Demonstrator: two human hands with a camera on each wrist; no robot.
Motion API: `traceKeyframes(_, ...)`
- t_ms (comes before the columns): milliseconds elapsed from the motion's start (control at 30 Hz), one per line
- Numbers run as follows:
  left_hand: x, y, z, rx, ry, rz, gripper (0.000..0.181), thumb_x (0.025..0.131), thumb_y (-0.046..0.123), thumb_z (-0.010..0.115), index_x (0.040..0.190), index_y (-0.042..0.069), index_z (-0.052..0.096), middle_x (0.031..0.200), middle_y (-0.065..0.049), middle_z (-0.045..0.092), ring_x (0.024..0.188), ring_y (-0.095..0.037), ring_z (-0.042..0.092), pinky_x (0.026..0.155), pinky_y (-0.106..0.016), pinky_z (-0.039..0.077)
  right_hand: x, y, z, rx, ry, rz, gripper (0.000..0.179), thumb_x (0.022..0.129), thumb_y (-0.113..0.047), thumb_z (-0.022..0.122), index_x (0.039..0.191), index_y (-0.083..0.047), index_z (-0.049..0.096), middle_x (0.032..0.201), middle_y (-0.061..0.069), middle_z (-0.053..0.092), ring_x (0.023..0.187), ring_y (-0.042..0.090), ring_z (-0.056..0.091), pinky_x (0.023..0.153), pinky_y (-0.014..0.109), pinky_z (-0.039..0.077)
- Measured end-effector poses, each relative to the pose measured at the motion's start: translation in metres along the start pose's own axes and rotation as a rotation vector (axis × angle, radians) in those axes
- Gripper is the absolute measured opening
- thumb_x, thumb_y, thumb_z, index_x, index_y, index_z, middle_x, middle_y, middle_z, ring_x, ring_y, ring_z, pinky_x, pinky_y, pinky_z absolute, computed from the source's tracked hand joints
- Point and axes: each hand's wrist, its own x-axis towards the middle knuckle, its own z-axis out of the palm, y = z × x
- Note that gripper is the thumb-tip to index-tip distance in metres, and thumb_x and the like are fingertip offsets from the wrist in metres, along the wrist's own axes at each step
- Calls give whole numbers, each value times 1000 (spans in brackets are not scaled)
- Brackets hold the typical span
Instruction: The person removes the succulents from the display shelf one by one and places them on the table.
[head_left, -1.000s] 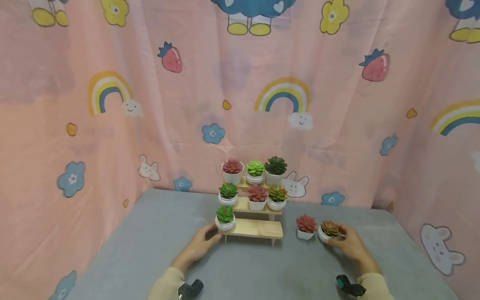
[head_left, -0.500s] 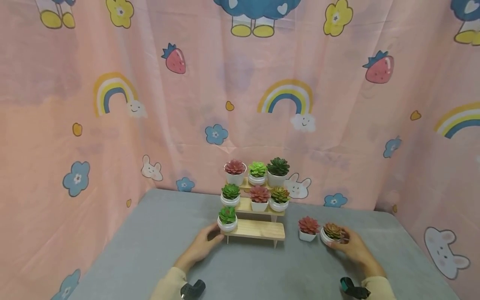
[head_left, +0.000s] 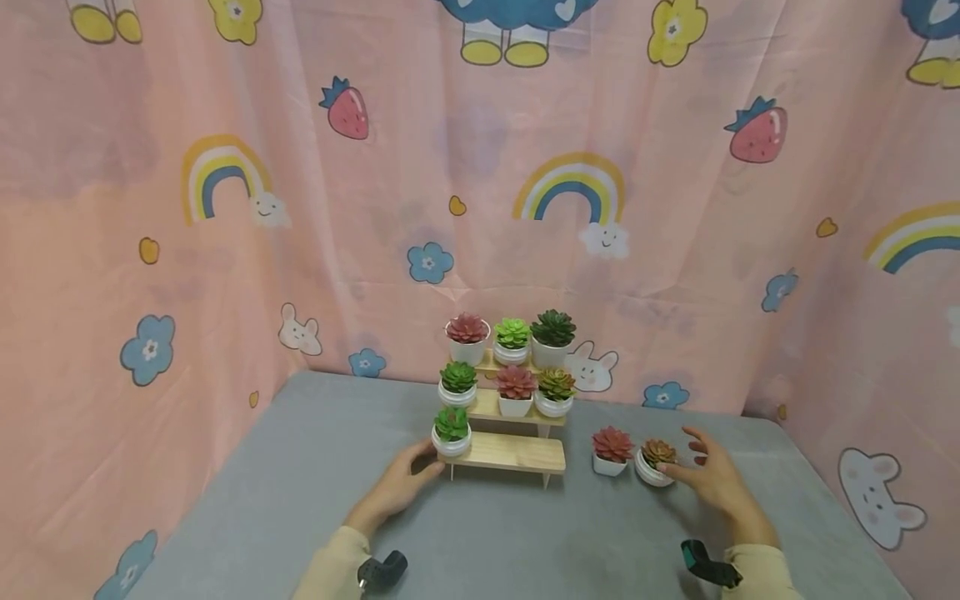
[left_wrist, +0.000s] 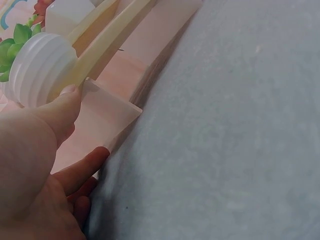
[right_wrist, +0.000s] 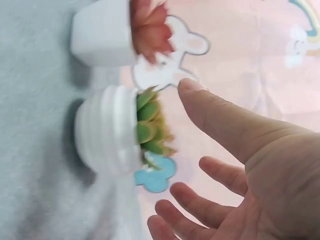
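Observation:
My right hand (head_left: pixel 722 483), fingers spread, hovers just right of a white ribbed pot (right_wrist: pixel 112 130) holding an orange-green artificial succulent (head_left: pixel 660 452); a gap separates them in the right wrist view. Left of that pot stands a square white pot with a red succulent (head_left: pixel 612 450). My left hand (head_left: pixel 399 485) is at the left end of a stepped wooden stand's lowest shelf (head_left: pixel 517 454). Its thumb touches the shelf end below a ribbed pot with a green succulent (head_left: pixel 452 429). The index fingertip lies by the stand's pale side leg (left_wrist: pixel 107 115); whether it presses there is unclear.
The stand's middle shelf (head_left: pixel 487 406) and top shelf (head_left: pixel 483 363) carry several potted succulents, among them a dark green one (head_left: pixel 553 333) at the upper right. A grey cloth-covered table (head_left: pixel 525 542) meets a printed pink curtain (head_left: pixel 495 208) at the back.
My right hand has let go of the orange-green succulent's pot, spread its fingers and drawn slightly right. The pot stays on the table. My left hand keeps its place at the stand.

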Motion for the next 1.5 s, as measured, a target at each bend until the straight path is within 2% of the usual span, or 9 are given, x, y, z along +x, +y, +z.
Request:
traceKeyframes(167, -1, 1, 0, 1, 8, -7, 56, 100, 29, 64, 147, 1, 50, 144, -19, 58, 142, -42, 45, 120, -64, 28, -6, -15, -4, -18, 46, 10, 91, 97, -37, 67, 159, 3, 14, 156, 42, 21, 138, 59, 30, 107, 73, 36)
traceKeyframes(333, -2, 1, 0, 6, 7, -11, 56, 100, 28, 64, 147, 2, 50, 142, -18, 59, 141, -42, 46, 120, -64, 28, -13, -28, -3, 22, 92, -33, 92, 97, -47, 65, 160, -1, 17, 156, 39, 27, 139, 57, 33, 106, 73, 37)
traceKeyframes(567, 1, 0, 0, -4, -11, -17, 58, 100, 30, 64, 149, 2, 48, 145, -19, 57, 143, -42, 44, 121, -65, 25, -20, -45, 7, 51, 187, -151, 77, 98, -38, 67, 153, 3, 32, 147, 37, 44, 131, 54, 46, 104, 69, 43)
traceKeyframes(700, 1, -1, 1, -2, -8, -21, 57, 100, 28, 64, 148, 2, 48, 145, -19, 57, 143, -42, 44, 121, -64, 26, -23, -53, 12, 52, 200, -206, 69, 99, -33, 67, 150, 3, 39, 142, 36, 50, 126, 51, 52, 102, 65, 46)
traceKeyframes(900, 2, -1, 1, -18, 14, -17, 55, 99, 25, 65, 146, 0, 50, 143, -19, 58, 143, -42, 44, 122, -63, 24, -27, -68, 17, 52, 159, -272, 62, 98, -31, 68, 145, 2, 46, 135, 32, 58, 117, 49, 60, 92, 60, 55)
traceKeyframes(1167, 1, 2, 0, -9, 36, -29, 54, 99, 23, 65, 145, -1, 51, 143, -20, 59, 142, -42, 45, 122, -63, 26, -26, -88, 30, 75, 68, -293, 59, 96, -30, 70, 142, 1, 50, 132, 29, 62, 114, 43, 65, 87, 51, 60)
traceKeyframes(1300, 3, 3, 0, 8, 36, -19, 54, 99, 23, 65, 146, 0, 50, 141, -19, 60, 141, -42, 47, 121, -62, 28, -27, -95, 35, 131, 14, -319, 56, 96, -28, 71, 141, 1, 51, 130, 26, 65, 114, 39, 66, 89, 48, 59)
traceKeyframes(1367, 5, 2, 0, 8, 28, -19, 54, 100, 23, 64, 147, 2, 50, 142, -18, 60, 141, -41, 47, 121, -62, 28, -28, -98, 39, 156, -14, -342, 55, 97, -26, 70, 141, 0, 51, 131, 26, 64, 116, 39, 65, 92, 51, 58)
traceKeyframes(1500, 5, 1, 0, -9, 18, -29, 55, 100, 24, 64, 148, 3, 49, 143, -18, 59, 142, -40, 46, 122, -61, 27, -25, -106, 55, 181, -79, -417, 51, 97, -22, 69, 140, 1, 52, 133, 27, 61, 116, 40, 64, 95, 52, 56)
